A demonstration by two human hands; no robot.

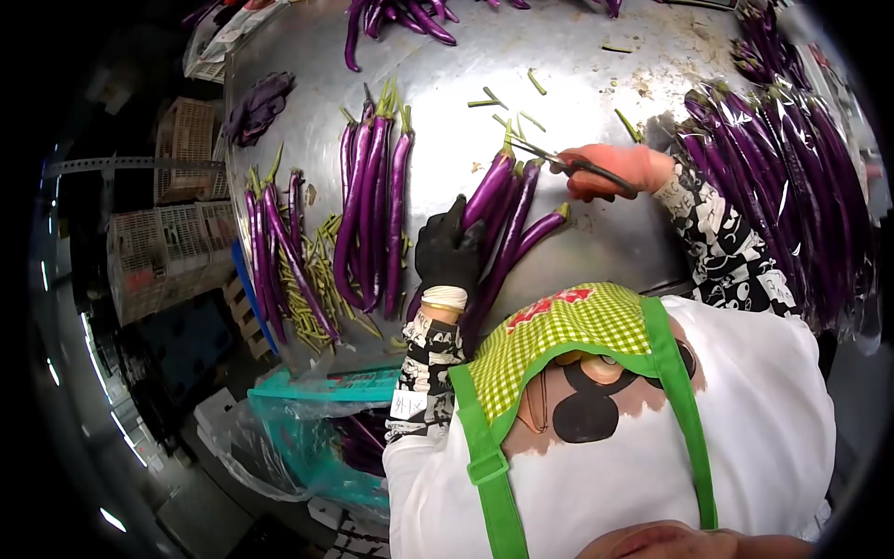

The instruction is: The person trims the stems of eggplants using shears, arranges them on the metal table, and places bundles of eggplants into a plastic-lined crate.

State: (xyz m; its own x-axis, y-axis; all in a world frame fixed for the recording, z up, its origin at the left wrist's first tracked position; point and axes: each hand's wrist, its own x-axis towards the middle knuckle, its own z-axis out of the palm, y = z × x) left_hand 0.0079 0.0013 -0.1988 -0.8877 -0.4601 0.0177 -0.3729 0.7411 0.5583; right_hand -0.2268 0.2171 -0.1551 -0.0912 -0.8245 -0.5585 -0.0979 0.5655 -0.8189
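My left hand [449, 247], in a black glove, is closed round a long purple eggplant [488, 197] in a small bunch at the middle of the metal table. My right hand [610, 171], in an orange-pink glove, is wrapped round dark-handled scissors [596, 170]. The scissor blades point left and lie at the green stem [508, 140] of the held eggplant. Other eggplants [518, 219] of the bunch lie just right of my left hand. Cut stem pieces [536, 82] are scattered beyond the blades.
Left of my hands lie more eggplants [374, 196], a heap of cut stems [312, 289] and a dark crumpled glove [261, 108]. Bagged eggplants [792, 177] are on the right. A teal crate [321, 389] stands below the table's near edge; plastic crates [154, 256] stand at the left.
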